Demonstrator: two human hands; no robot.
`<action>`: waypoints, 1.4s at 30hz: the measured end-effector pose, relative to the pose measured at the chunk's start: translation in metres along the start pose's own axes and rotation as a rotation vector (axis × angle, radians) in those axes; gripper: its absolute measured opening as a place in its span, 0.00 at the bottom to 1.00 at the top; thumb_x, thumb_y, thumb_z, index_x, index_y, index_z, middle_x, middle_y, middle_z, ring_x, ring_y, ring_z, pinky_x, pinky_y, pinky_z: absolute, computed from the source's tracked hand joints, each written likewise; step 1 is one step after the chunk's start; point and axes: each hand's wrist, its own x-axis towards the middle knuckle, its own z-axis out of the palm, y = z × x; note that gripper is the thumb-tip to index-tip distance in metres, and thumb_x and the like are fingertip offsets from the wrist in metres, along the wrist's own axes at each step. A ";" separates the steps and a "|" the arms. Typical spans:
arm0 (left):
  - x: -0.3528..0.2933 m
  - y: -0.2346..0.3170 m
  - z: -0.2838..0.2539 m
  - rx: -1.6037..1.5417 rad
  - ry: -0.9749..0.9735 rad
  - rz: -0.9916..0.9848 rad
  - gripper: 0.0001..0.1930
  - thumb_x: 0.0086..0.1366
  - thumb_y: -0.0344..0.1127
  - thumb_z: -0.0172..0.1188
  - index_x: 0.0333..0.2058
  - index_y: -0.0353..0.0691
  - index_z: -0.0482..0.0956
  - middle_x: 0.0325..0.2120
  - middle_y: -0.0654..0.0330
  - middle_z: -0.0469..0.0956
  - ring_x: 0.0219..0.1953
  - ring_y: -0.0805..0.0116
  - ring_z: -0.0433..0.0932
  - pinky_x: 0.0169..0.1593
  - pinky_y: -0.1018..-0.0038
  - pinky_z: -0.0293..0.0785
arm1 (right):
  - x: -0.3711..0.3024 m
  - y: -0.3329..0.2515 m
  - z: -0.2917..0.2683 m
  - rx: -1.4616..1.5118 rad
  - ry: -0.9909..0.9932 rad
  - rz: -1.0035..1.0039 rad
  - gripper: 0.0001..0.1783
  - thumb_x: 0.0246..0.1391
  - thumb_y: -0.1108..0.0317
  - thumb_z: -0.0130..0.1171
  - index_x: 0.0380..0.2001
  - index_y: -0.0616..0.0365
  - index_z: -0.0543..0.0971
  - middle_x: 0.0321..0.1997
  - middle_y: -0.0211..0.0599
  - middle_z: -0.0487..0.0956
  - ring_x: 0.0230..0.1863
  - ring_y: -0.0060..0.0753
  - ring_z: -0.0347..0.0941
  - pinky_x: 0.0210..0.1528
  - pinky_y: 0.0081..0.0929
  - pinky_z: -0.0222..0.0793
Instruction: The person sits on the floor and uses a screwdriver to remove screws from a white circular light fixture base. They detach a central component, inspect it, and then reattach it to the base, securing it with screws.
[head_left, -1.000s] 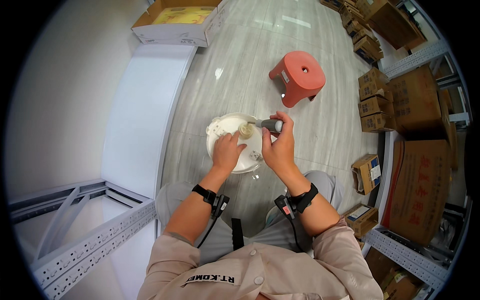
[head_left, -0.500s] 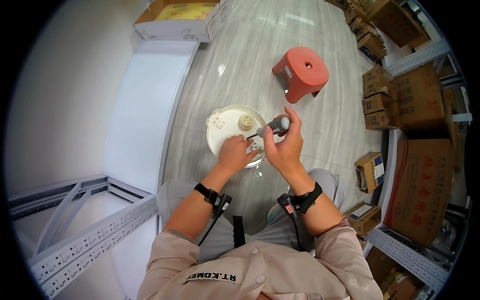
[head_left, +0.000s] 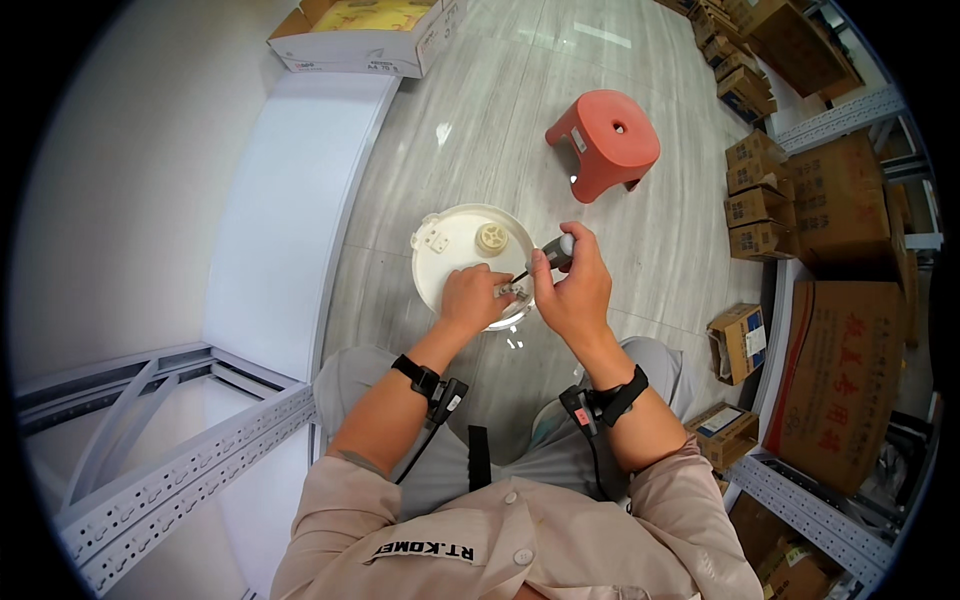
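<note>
A round white plastic lid-like part (head_left: 455, 221) lies in front of me, with a tab on its left edge and a cream, spoked round piece (head_left: 491, 238) standing inside it. My right hand (head_left: 580, 290) is closed around the grey handle of a screwdriver (head_left: 553, 254). Its thin shaft slants down to the left, toward a small grey fitting (head_left: 521, 293) at the lid's right side. Resting over the lid, my left hand (head_left: 472, 300) has its fingertips closed on that fitting beside the screwdriver's tip. The fingers partly hide the tip and the fitting.
A red plastic stool (head_left: 606, 140) stands on the floor beyond the lid. To the left is a low white shelf (head_left: 285, 200) with a carton (head_left: 355, 50) at its far end. Metal racks with brown cardboard boxes (head_left: 835, 375) line the right side.
The screwdriver's tip has shifted right, away from my left index finger and onto the area of the small fitting. My right hand has moved slightly down and right.
</note>
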 end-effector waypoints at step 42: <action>0.005 -0.001 0.017 0.068 -0.102 -0.022 0.13 0.60 0.48 0.73 0.40 0.52 0.91 0.32 0.54 0.84 0.37 0.50 0.83 0.43 0.54 0.73 | -0.031 -0.068 -0.013 -0.410 -0.201 0.208 0.14 0.63 0.59 0.64 0.35 0.58 0.75 0.28 0.50 0.80 0.30 0.57 0.80 0.30 0.49 0.75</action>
